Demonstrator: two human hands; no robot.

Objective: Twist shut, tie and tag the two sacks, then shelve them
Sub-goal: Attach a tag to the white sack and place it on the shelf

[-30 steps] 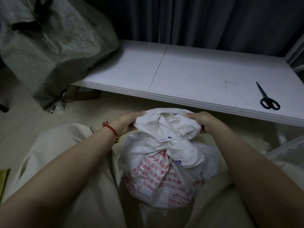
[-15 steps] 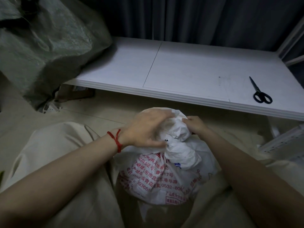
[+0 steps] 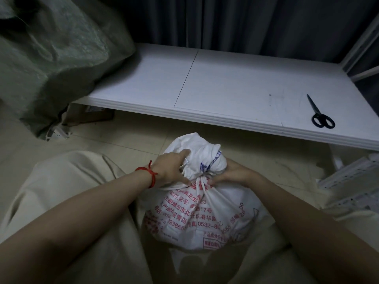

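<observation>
A seated person's legs in pale trousers point(image 3: 71, 191) bracket a white sack point(image 3: 205, 218) printed in red. It stands on the floor between the knees, probably so it stays upright. The left hand point(image 3: 170, 171), with a red thread bracelet point(image 3: 146, 173) at the wrist, is clamped round the sack's bunched top, above a white cord point(image 3: 202, 182) circling the neck. The right hand point(image 3: 231, 175) closes on the neck from the other side, seemingly keeping the gather tight for tying. Beyond, a low white shelf point(image 3: 225, 83) carries black scissors point(image 3: 321, 114), handy for cutting cord. A green woven sack point(image 3: 51, 58) slumps at its far left end.
</observation>
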